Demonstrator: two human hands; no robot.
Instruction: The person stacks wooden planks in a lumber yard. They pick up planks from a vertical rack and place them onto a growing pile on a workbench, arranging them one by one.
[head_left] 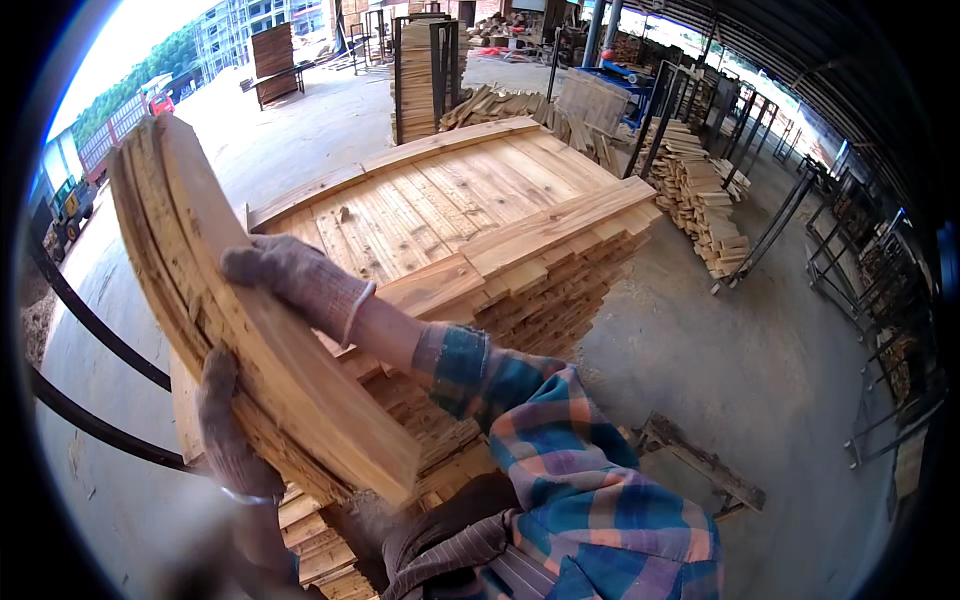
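A bundle of several wooden boards (285,350), pressed face to face with rough bark-marked edges, slants across the left of the view. My left hand (228,425), in a dirty knit glove, is closed round its lower left side. On the opposite side my right hand (300,280), gloved as well, grips the bundle with its fingers over the upper edge. Beyond them, a large stack of planks (420,225) has boards laid side by side on top, with a crosswise board (560,225) along its right edge and another board (390,158) along its far edge.
Black curved metal bars (100,325) stand at my left. More planks (320,545) lie below my hands. A rough piece of timber (705,460) is on the floor at right. Heaped boards (690,190) and metal racks (790,225) line the right side; a tall board stack (415,80) stands behind.
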